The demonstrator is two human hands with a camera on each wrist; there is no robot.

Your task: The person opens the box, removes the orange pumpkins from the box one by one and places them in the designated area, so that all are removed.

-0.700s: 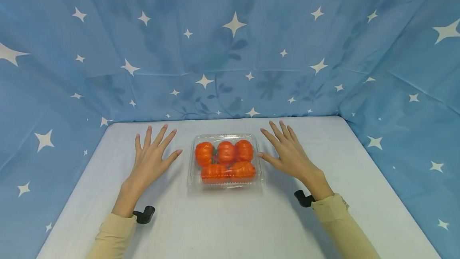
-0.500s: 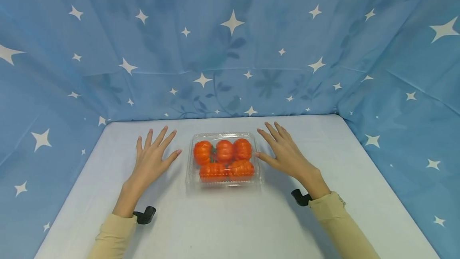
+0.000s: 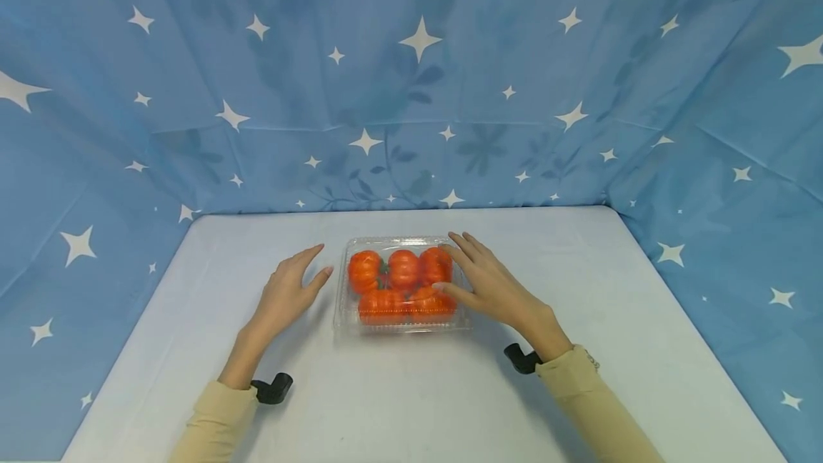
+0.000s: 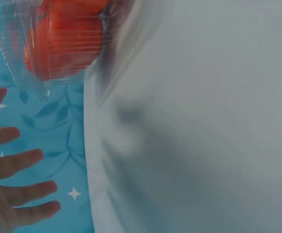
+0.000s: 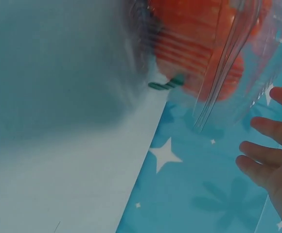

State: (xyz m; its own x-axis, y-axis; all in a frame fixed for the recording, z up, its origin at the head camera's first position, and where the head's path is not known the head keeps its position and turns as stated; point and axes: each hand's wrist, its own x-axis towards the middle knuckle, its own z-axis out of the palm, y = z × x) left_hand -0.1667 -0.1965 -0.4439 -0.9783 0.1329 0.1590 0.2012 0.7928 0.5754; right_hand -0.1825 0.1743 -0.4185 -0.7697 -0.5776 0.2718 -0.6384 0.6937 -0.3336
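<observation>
A clear plastic clamshell container (image 3: 348,319) with a ridged rim lies closed on the white table. Inside it sit several ribbed orange-red tomatoes (image 3: 403,270) with bits of green stem. Left of the container, my left hand (image 3: 281,299) hovers with fingers extended and thumb apart, a small gap from the rim. My right hand (image 3: 498,284) overlaps the container's right side in the head view, fingers extended. In the left wrist view the fingers (image 4: 15,166) point toward the container (image 4: 14,63); the right wrist view shows the other hand (image 5: 279,165) beside the lid edge, holding nothing.
The white table (image 3: 386,406) ends at a blue star-patterned curtain (image 3: 411,91) at the back, which continues along both sides. Black wrist cameras (image 3: 273,389) hang inward from both forearms, below beige sleeves (image 3: 215,416).
Both hands have moved inward toward the container. The right hand has come over its right edge, and the left hand's fingers have drawn closer together. The container has stayed in place.
</observation>
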